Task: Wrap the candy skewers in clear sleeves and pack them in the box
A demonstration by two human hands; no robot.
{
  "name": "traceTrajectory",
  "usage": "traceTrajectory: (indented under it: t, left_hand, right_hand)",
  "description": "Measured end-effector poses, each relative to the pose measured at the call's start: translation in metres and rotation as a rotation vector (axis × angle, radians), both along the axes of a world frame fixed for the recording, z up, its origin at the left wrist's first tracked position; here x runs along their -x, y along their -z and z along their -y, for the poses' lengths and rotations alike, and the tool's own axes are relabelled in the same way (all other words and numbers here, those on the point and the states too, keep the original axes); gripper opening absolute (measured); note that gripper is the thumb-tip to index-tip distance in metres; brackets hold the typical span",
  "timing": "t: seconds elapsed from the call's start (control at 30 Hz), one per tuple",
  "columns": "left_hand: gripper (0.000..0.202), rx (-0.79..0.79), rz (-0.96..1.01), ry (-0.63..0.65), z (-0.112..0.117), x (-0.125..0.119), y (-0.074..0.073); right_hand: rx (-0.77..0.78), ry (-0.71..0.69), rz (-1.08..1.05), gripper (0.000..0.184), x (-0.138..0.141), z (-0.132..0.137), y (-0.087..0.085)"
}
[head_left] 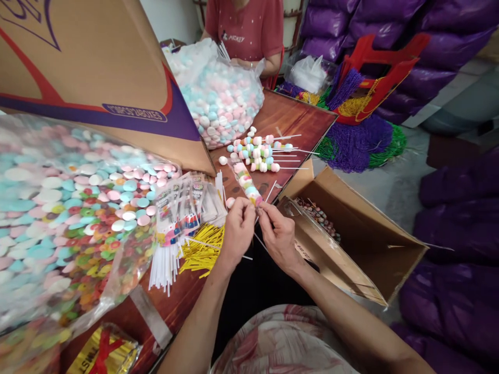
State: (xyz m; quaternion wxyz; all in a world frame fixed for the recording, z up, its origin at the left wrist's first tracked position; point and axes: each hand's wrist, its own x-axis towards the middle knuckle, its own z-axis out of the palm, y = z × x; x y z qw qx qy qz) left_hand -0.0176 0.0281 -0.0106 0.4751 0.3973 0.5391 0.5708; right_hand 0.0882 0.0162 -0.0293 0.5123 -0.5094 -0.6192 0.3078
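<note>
A candy skewer in a clear printed bag points away from me, just above the table edge. My left hand pinches the gathered lower end of its bag, thumb against fingers. Closed on the same end from the other side is my right hand; the fingertips of both hands nearly meet. Whether a twist tie sits between them cannot be made out. Beyond lies a pile of candy skewers on white sticks. Left of my hands are yellow twist ties, white sticks and flat printed bags.
A large bag of candies and a cardboard box fill the left. Across the table, a person sits behind another candy bag. An open carton stands at right, near purple sacks.
</note>
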Motion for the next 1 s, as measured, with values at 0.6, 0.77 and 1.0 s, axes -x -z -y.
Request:
traceTrajectory:
  t: [0.6, 0.77, 1.0]
  left_hand:
    - [0.025, 0.19, 0.472, 0.019, -0.009, 0.002, -0.01]
    - [0.029, 0.192, 0.512, 0.073, -0.003, 0.0, -0.007]
    - [0.025, 0.095, 0.387, 0.052, 0.009, 0.002, -0.003]
  right_hand:
    - [0.177, -0.251, -0.017, 0.022, -0.012, 0.006, -0.008]
    - [0.284, -0.286, -0.169, 0.025, -0.014, 0.008, -0.004]
    - [0.353, -0.34, -0.271, 0.034, -0.003, -0.002, -0.019]
